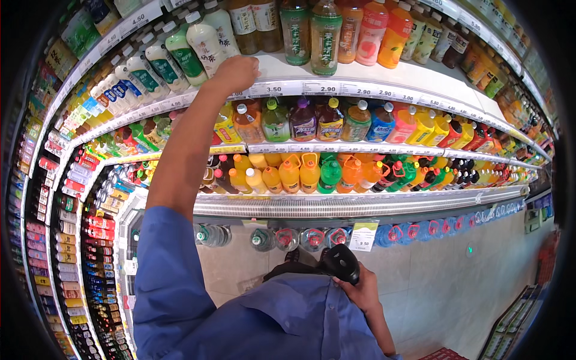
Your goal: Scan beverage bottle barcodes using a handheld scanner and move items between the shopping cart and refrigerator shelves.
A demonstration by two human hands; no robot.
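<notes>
My left hand [237, 72] reaches up to the front of a white drinks shelf [279, 67], fingers curled. It is beside a white milk-tea bottle [204, 42] on its left; the far side of the hand is hidden, so whether it grips anything cannot be told. To its right, a green-labelled tea bottle [326, 40] stands near the shelf's front edge. Down by my waist, my right hand [363, 285] is closed around a black handheld barcode scanner [340, 262], whose head points up towards the shelves.
Below are shelves of juice and tea bottles [303, 121] and big-handled bottles [290, 173]. A slotted vent grille [292, 208] runs along the cooler's base. Large water bottles [312, 238] line the floor, with a price card [363, 236] among them. More shelving [72, 252] curves along the left.
</notes>
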